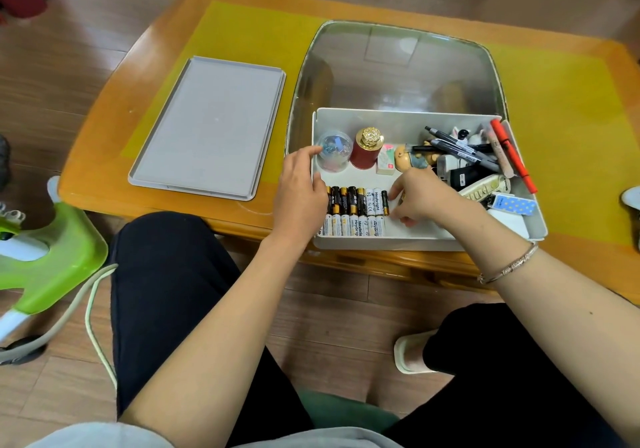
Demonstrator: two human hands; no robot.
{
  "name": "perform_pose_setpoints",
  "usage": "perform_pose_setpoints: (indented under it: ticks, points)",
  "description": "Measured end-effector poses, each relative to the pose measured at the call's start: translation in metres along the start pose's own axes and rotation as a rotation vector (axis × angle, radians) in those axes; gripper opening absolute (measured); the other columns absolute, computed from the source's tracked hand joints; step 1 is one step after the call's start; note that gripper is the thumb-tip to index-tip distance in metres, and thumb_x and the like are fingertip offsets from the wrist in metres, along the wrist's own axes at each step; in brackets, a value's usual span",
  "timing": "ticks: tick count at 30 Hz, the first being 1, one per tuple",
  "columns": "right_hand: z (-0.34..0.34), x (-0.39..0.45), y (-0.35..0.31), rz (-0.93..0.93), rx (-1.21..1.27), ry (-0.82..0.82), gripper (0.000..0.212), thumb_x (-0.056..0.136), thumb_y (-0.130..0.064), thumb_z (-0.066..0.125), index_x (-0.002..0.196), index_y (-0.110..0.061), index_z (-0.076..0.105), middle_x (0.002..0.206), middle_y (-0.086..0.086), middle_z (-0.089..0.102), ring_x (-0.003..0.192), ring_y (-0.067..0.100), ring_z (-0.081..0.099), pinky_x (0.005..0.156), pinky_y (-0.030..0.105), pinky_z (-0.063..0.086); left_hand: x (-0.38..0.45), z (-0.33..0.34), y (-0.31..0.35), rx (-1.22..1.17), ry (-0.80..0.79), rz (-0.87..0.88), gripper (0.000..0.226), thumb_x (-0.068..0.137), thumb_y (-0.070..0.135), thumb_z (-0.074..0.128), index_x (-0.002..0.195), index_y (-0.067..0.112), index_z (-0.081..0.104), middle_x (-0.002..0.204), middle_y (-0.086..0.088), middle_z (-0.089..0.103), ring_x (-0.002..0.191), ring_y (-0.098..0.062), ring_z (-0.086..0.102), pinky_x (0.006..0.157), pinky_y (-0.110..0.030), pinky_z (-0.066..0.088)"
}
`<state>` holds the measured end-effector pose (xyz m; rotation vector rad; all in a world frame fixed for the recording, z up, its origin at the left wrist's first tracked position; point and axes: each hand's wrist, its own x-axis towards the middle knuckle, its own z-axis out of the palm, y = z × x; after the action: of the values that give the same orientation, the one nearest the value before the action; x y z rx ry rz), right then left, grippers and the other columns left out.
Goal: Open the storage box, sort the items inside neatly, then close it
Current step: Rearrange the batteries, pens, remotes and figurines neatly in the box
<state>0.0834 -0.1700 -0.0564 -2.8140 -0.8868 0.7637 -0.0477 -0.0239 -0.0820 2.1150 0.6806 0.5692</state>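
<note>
White plastic storage box [408, 120]: grey lid [207, 127] off beyond my left hand [299, 188], which rests loose on the rim; batteries [356, 210] ranked beside my right hand [420, 202], fingers curled, grasp uncertain; pens [460, 148] beyond it unsorted, closing pending.

Bright, even indoor light; soft shadows only. Pale glare on clear storage box [394, 67] wall. Wide-angle bend curves surface [242, 25] edges. Corners slightly soft; centre sharp.

We've one head view only, looking forward and steeply down from close above the table's [104, 184] near edge, knees below
</note>
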Motion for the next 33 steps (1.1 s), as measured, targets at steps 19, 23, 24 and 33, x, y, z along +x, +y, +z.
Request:
perform_pose_setpoints:
  ticks: [19, 23, 24, 33]
  points:
    - [-0.0027, -0.0064, -0.0037, 0.083, 0.211, -0.238, 0.087, 0.071, 0.001, 0.079, 0.143, -0.012, 0.031, 0.101, 0.016, 0.064, 0.065, 0.025, 0.069, 0.070, 0.041, 0.059, 0.0010, 0.0006, -0.0023, 0.002, 0.003, 0.003, 0.040, 0.095, 0.003, 0.049, 0.131, 0.018, 0.046, 0.135, -0.002, 0.045, 0.119, -0.013, 0.049, 0.072, 0.000, 0.036]
    - [-0.0020, -0.0058, -0.0023, 0.091, 0.214, -0.223, 0.085, 0.072, 0.008, 0.074, 0.143, -0.013, 0.031, 0.108, 0.018, 0.061, 0.069, 0.028, 0.069, 0.069, 0.042, 0.059, 0.0005, 0.0010, -0.0023, -0.006, 0.000, 0.007, 0.039, 0.095, 0.004, 0.049, 0.131, 0.018, 0.046, 0.134, -0.002, 0.046, 0.116, -0.014, 0.050, 0.074, -0.005, 0.041]
    - [-0.0018, -0.0059, -0.0018, 0.093, 0.214, -0.221, 0.084, 0.072, 0.009, 0.073, 0.142, -0.013, 0.032, 0.108, 0.018, 0.061, 0.068, 0.028, 0.069, 0.068, 0.041, 0.059, 0.0003, 0.0010, -0.0021, -0.009, -0.002, 0.008, 0.039, 0.095, 0.004, 0.049, 0.131, 0.018, 0.046, 0.134, -0.002, 0.046, 0.116, -0.015, 0.051, 0.076, -0.008, 0.043]
    - [0.0013, -0.0027, -0.0007, 0.110, 0.236, -0.167, 0.065, 0.077, 0.011, 0.067, 0.135, -0.009, 0.043, 0.111, 0.018, 0.058, 0.072, 0.032, 0.069, 0.065, 0.043, 0.060, 0.0003, 0.0009, -0.0008, -0.011, -0.003, -0.003, 0.040, 0.095, 0.004, 0.050, 0.131, 0.020, 0.046, 0.135, -0.002, 0.045, 0.117, -0.015, 0.051, 0.080, -0.012, 0.044]
